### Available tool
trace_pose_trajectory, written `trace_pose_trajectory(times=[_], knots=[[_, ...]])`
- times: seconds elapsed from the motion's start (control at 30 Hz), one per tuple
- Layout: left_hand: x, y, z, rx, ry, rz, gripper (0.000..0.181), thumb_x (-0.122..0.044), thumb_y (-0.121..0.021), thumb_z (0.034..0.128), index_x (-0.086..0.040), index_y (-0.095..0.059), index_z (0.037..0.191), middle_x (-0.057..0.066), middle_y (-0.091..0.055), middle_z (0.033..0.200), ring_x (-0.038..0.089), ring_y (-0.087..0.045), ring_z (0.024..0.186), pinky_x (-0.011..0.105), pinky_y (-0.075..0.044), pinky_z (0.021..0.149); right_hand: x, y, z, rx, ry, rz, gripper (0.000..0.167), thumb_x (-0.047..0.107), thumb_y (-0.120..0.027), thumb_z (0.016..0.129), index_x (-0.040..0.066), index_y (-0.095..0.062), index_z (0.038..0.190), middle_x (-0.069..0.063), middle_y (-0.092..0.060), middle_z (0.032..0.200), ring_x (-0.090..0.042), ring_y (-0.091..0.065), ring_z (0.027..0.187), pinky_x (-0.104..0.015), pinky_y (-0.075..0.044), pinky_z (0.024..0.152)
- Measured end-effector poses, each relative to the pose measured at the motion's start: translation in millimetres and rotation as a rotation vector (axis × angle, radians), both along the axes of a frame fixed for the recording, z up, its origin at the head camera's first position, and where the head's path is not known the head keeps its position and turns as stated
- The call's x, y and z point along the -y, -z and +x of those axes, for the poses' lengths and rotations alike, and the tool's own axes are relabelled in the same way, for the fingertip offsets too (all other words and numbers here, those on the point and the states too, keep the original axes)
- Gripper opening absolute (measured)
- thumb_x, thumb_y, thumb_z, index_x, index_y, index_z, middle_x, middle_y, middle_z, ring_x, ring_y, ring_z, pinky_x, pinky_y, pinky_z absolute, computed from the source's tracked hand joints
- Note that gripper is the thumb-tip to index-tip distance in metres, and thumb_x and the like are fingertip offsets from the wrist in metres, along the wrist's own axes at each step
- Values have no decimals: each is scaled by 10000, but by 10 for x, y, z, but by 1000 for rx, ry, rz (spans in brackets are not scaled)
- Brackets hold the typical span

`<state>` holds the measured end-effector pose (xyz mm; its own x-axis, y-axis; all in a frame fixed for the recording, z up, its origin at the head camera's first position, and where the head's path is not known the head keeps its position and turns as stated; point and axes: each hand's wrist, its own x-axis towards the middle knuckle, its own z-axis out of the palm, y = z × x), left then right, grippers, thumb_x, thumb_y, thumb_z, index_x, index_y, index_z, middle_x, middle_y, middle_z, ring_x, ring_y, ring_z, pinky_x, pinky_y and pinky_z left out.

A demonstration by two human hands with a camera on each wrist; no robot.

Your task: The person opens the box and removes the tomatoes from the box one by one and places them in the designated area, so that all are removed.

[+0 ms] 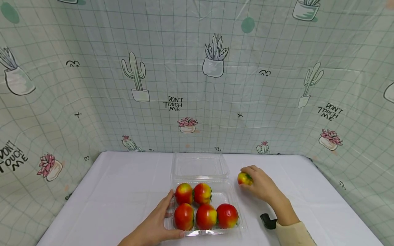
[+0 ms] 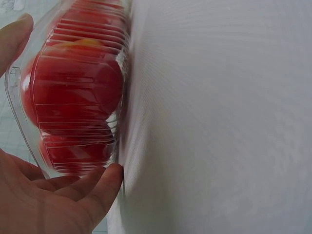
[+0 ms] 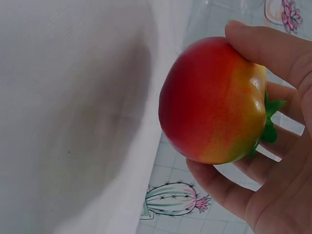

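A clear plastic box (image 1: 222, 197) sits on the table, its lid (image 1: 200, 166) folded back behind it. Inside are several red-and-yellow tomatoes (image 1: 206, 216); the back right spot of the box holds none. My left hand (image 1: 157, 220) holds the box at its left side, thumb at the front corner and fingers along the left wall. To the right of the box, my right hand (image 1: 260, 182) grips another tomato (image 3: 212, 102) between thumb and fingers. Its green leaves (image 3: 270, 122) face the palm. In the right wrist view this tomato appears raised off the table, with a shadow beside it.
A white cloth covers the table (image 1: 123, 191). Behind and on both sides hangs a gridded curtain (image 1: 191, 78) printed with cacti and potted plants. A small black object (image 1: 268, 221) is at the right sleeve (image 1: 293, 234).
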<state>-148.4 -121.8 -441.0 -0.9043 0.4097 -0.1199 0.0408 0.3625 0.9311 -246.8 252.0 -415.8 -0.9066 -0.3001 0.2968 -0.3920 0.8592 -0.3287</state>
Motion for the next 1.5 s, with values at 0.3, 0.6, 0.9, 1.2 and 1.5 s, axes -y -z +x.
trace_pose_trajectory(times=[0.3, 0.6, 0.9, 1.2, 1.5], knots=[[0, -4, -1, 5, -4, 2, 1158, -394, -813, 728, -132, -35, 1545, 244, -163, 1538, 419, -470, 1200, 483, -541, 831, -43, 85, -44, 60, -12, 1, 495, 252, -796, 770, 65, -630, 1198, -69, -592, 1157, -251, -557, 1017, -492, -476, 923], [5, 14, -5, 0, -1, 0, 1156, -397, -810, 731, -141, -32, 1546, 236, -159, 1541, 413, -474, 1196, 484, -541, 831, -31, 108, -43, 84, -9, 6, 508, 253, -804, 759, 59, -628, 1195, -81, -592, 1159, -252, -562, 1001, -497, -481, 918], [7, 15, 3, -5, 4, -2, 1152, -384, -809, 737, -149, -25, 1547, 230, -156, 1543, 392, -479, 1190, 473, -541, 836, -25, 97, -39, 96, 13, 8, 522, 265, -795, 771, 70, -617, 1221, -76, -590, 1171, -255, -561, 1013, -498, -477, 926], [-2, 0, 14, 15, -5, 3, 1160, -397, -810, 733, -143, -24, 1547, 209, -143, 1554, 410, -459, 1203, 494, -536, 840, -23, 110, -49, 120, 29, 9, 524, 301, -781, 783, 84, -612, 1229, -75, -579, 1204, -240, -554, 1008, -499, -476, 925], [-4, -7, 11, 30, -7, -4, 1163, -409, -811, 728, -143, -29, 1547, 214, -163, 1542, 399, -461, 1198, 503, -531, 847, -15, 98, -42, 123, 17, 10, 524, 330, -773, 788, 86, -616, 1223, -76, -581, 1211, -242, -557, 1028, -497, -473, 934]])
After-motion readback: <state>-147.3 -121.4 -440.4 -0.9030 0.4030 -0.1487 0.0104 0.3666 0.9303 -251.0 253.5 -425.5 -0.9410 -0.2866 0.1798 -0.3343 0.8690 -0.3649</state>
